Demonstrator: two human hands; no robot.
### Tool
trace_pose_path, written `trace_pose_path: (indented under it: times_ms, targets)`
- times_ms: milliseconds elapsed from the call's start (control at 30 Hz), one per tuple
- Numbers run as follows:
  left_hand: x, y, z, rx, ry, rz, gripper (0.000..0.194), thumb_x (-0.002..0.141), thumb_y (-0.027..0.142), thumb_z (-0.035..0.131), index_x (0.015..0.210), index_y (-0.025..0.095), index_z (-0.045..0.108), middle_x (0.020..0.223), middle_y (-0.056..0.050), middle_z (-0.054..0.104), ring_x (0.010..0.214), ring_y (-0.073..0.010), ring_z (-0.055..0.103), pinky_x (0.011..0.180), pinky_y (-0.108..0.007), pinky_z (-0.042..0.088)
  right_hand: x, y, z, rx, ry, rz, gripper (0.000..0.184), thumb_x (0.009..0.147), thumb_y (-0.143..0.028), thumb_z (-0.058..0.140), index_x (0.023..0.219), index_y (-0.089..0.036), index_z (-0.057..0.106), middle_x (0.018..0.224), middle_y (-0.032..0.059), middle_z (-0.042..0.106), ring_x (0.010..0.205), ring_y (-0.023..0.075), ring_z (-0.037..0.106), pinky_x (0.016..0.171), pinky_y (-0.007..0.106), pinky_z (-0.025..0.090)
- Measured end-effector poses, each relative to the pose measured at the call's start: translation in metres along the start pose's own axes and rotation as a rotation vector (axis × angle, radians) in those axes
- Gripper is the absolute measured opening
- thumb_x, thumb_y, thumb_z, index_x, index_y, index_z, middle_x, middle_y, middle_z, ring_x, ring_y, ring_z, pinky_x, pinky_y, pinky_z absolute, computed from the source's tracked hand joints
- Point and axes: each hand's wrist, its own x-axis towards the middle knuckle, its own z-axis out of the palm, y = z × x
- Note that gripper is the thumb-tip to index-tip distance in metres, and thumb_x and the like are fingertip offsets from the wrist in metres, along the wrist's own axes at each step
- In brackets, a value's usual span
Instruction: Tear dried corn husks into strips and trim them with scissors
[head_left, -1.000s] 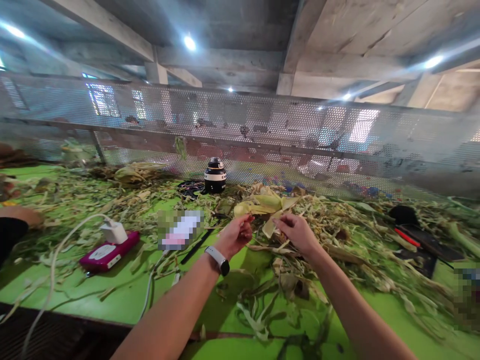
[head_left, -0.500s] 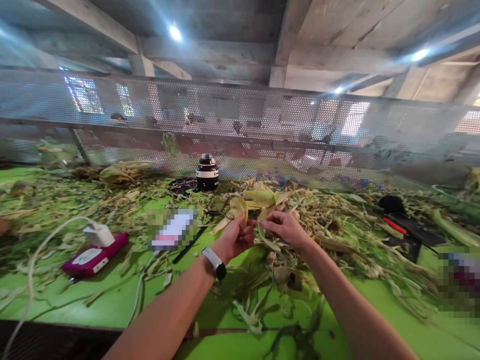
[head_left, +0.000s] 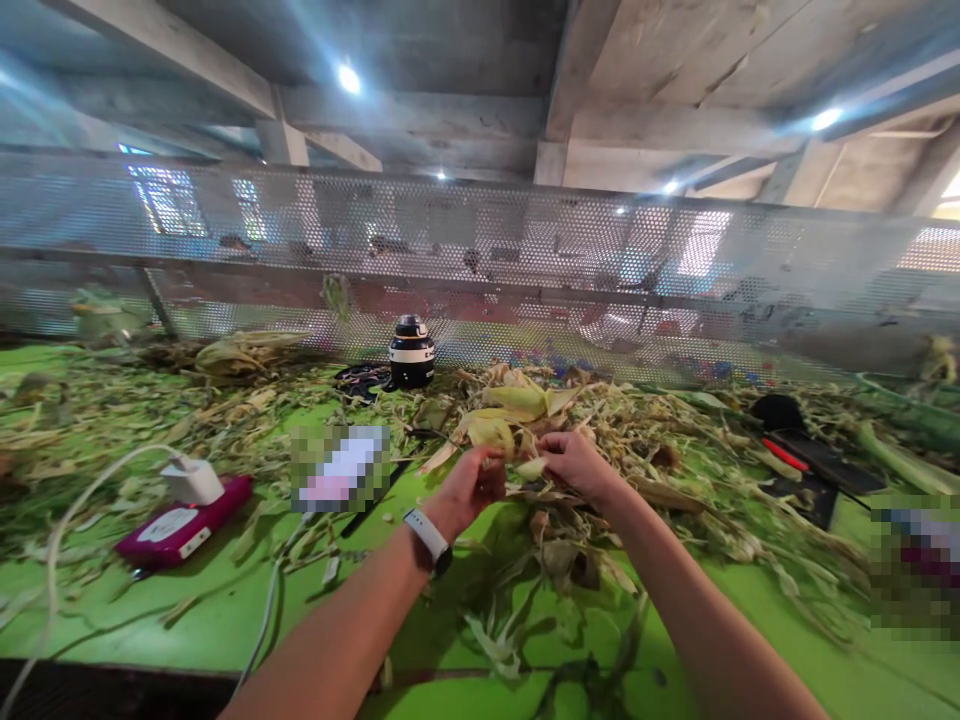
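My left hand point(head_left: 474, 488), with a pale-banded watch at its wrist, is closed on a yellowish corn husk point(head_left: 491, 434) that stands up above its fingers. Close beside it, my right hand point(head_left: 576, 466) pinches a small pale strip of husk point(head_left: 531, 467) between thumb and fingertips. Behind both hands a larger pale green husk bundle point(head_left: 521, 400) lies on the heap. Below the hands, a dry brown husk point(head_left: 577, 565) and a pale shredded piece point(head_left: 499, 640) rest on the green table point(head_left: 420, 620).
A black bottle with a white band point(head_left: 412, 352) stands at the back. On the left are a magenta power strip point(head_left: 184, 520) with a white charger point(head_left: 193, 483) and a blurred-out phone point(head_left: 341, 470). A black tool with a red part point(head_left: 786, 455) lies right, before a perforated metal screen point(head_left: 480, 230).
My hands have moved slightly apart, my right hand drawing a little rightward with the strip of husk. The husk in my left hand has tilted. The camera view has shifted slightly.
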Motion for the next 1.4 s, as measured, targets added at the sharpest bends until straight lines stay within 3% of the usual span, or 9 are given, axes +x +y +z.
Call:
trace_pose_path:
  times_ms: [100,200,367,633,867,1167,1267,1400]
  targets:
    - [0.001,0.003,-0.002,-0.14,-0.007,-0.011,0.015,0.064,0.01,0.059,0.078,0.013,0.063,0.042,0.01,0.035,0.039,-0.0044,0.031,0.041,-0.016,0.029,-0.007,-0.007,-0.001,0.106,-0.161,0.101,0.019,0.059,-0.031,0.067,0.057,-0.016,0.056,0.043,-0.0069,0.046,0.04,0.0048,0.032,0.041,0.02,0.021]
    - [0.002,0.0,-0.001,-0.112,-0.026,-0.031,0.011,0.062,0.01,0.065,0.072,0.013,0.061,0.048,0.006,0.047,0.042,-0.0037,0.036,0.042,-0.016,0.03,-0.01,-0.009,-0.002,0.169,-0.251,0.107,0.026,0.059,-0.036,0.072,0.058,-0.016,0.056,0.042,-0.0074,0.046,0.039,0.0039,0.033,0.041,0.02,0.022]
    - [0.002,-0.007,0.003,0.004,-0.026,0.125,0.034,0.049,0.02,0.084,0.069,0.014,0.056,0.048,0.009,0.044,0.04,-0.0014,0.029,0.039,-0.017,0.022,-0.01,-0.009,0.0,0.174,-0.267,0.042,0.034,0.06,-0.043,0.074,0.058,-0.016,0.053,0.043,-0.0081,0.044,0.039,0.0036,0.034,0.041,0.019,0.024]
    - [0.002,-0.004,0.001,0.025,-0.067,0.159,0.042,0.047,0.029,0.087,0.065,0.015,0.053,0.049,0.01,0.039,0.041,-0.0013,0.028,0.041,-0.017,0.019,-0.014,-0.012,0.001,0.085,-0.24,-0.088,0.036,0.069,-0.05,0.066,0.064,-0.018,0.051,0.049,-0.0063,0.047,0.045,0.0068,0.042,0.046,0.02,0.033]
    - [-0.001,0.001,0.008,-0.039,0.019,0.193,0.04,0.047,0.027,0.087,0.067,0.016,0.053,0.046,0.01,0.041,0.04,-0.0017,0.03,0.04,-0.017,0.021,-0.011,-0.013,0.012,0.0,-0.077,-0.23,0.04,0.078,-0.053,0.054,0.059,-0.02,0.043,0.047,-0.006,0.043,0.044,0.0082,0.041,0.045,0.021,0.033]
    - [0.003,0.005,0.007,-0.205,0.156,0.249,0.038,0.051,0.017,0.084,0.068,0.016,0.05,0.047,0.013,0.034,0.04,-0.0013,0.028,0.039,-0.015,0.023,-0.005,-0.002,0.016,-0.014,0.139,-0.279,0.038,0.081,-0.055,0.052,0.067,-0.02,0.054,0.043,-0.005,0.048,0.039,0.0103,0.043,0.043,0.023,0.034]
    - [0.003,0.003,0.008,-0.194,0.148,0.205,0.038,0.053,0.025,0.084,0.066,0.017,0.049,0.044,0.013,0.031,0.039,-0.0019,0.026,0.04,-0.016,0.022,-0.006,-0.002,0.017,-0.046,0.2,-0.294,0.036,0.081,-0.053,0.052,0.069,-0.019,0.057,0.045,-0.0039,0.049,0.04,0.0108,0.044,0.043,0.023,0.035]
    - [-0.005,-0.004,0.015,0.033,0.064,0.138,0.038,0.056,0.042,0.082,0.067,0.016,0.057,0.043,0.011,0.028,0.04,-0.0037,0.022,0.04,-0.019,0.02,-0.004,-0.001,0.019,-0.005,0.289,-0.281,0.035,0.077,-0.052,0.054,0.065,-0.019,0.056,0.045,-0.0035,0.047,0.042,0.0108,0.042,0.043,0.023,0.033]
